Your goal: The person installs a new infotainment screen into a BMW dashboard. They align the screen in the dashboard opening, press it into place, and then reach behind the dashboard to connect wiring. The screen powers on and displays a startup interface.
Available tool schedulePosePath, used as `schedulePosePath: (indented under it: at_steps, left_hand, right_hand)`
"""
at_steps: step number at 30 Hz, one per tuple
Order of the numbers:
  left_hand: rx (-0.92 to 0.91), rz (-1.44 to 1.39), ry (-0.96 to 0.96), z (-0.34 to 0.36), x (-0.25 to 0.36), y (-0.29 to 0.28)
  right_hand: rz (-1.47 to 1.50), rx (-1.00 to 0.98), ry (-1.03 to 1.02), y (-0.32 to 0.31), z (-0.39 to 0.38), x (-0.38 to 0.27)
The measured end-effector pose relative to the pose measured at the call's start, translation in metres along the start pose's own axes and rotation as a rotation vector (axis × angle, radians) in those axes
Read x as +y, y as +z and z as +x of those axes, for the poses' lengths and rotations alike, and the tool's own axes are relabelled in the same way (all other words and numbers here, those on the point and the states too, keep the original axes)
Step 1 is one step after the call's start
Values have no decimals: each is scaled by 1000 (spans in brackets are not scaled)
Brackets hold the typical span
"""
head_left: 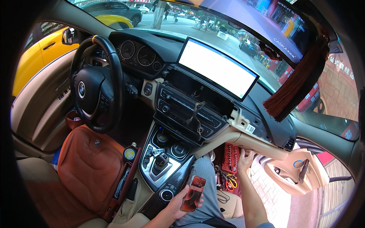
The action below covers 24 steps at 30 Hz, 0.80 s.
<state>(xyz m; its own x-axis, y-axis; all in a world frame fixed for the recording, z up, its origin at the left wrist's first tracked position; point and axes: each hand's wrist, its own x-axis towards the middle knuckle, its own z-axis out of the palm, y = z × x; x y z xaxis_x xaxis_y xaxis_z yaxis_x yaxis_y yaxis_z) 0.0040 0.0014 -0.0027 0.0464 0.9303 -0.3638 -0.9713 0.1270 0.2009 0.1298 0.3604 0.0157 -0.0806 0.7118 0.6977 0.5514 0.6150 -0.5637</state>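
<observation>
My left hand (177, 203) is wrapped round a smartphone (193, 193) with a lit reddish-orange screen, held upright in front of my left leg. My right hand (245, 160) is down under the dashboard's passenger side, its fingers curled just below the beige trim. Whatever those fingers hold, if anything, cannot be made out. Beside that hand stands a red socket set case (230, 157) with several metal pieces in rows. Pliers with yellow and red handles (230, 181) lie below the case, among other small tools.
The dashboard is partly taken apart, with loose wires (195, 112) hanging over the radio panel (186, 110). A wide lit screen (218, 68) stands above. The gear lever (161, 161), steering wheel (95, 83) and orange seat cover (89, 167) are to the left. The passenger door (298, 167) stands ajar.
</observation>
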Motion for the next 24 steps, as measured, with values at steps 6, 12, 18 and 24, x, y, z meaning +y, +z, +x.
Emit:
schedulePosePath:
  at_steps: [6,12,18,24]
  left_hand:
    - [-9,-26,-4,-1,-1,0]
    - [-2,-27,-2,-2,0,3]
    - [-42,-33,13,-1,-3,-5]
    - [-151,-67,28,2,-5,-13]
  right_hand:
    - [61,-25,60,0,-1,2]
    - [-26,18,-55,-2,-2,2]
    - [-43,18,-53,-2,-1,1]
    - [-21,-6,18,-3,-1,-1]
